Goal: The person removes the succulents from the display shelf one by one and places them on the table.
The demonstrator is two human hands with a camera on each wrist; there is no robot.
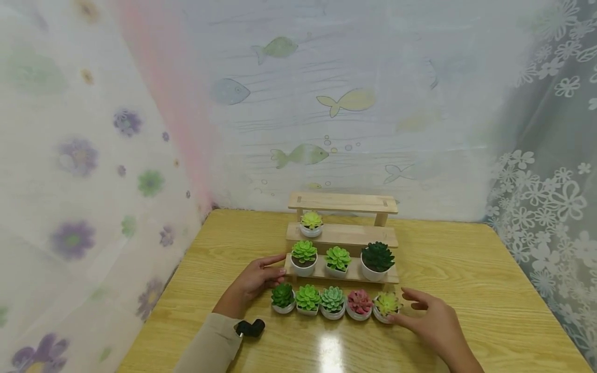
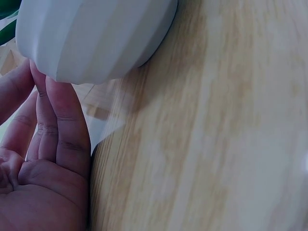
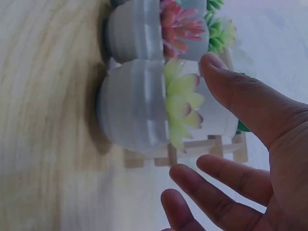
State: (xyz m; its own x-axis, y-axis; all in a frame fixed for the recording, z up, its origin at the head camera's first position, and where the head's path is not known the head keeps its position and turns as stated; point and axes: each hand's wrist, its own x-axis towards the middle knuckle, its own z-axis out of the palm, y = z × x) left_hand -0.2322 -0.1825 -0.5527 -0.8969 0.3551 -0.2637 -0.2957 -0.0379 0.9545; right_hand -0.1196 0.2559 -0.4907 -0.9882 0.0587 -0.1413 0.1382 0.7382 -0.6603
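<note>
My left hand (image 1: 252, 280) touches the left end of the wooden tiered stand's (image 1: 342, 235) lowest shelf. Its fingers (image 2: 65, 120) look nearly straight, with their tips partly hidden behind a white fluted pot (image 2: 96, 38). On the table, at the right end of the front row, sits a yellow-green succulent (image 1: 387, 303) in a white pot (image 3: 130, 106). Beside that pot is my right hand (image 1: 434, 318), thumb and fingers spread apart. A gap shows between them and the pot in the right wrist view. To its left stands a red succulent (image 1: 359, 302).
The row continues left with a pale green (image 1: 333, 300), a bright green (image 1: 308, 298) and a dark green succulent (image 1: 282, 296). More potted succulents stand on the two lower shelves, including a large dark one (image 1: 378, 259). A printed curtain (image 1: 326, 103) hangs behind the table (image 1: 443, 259).
</note>
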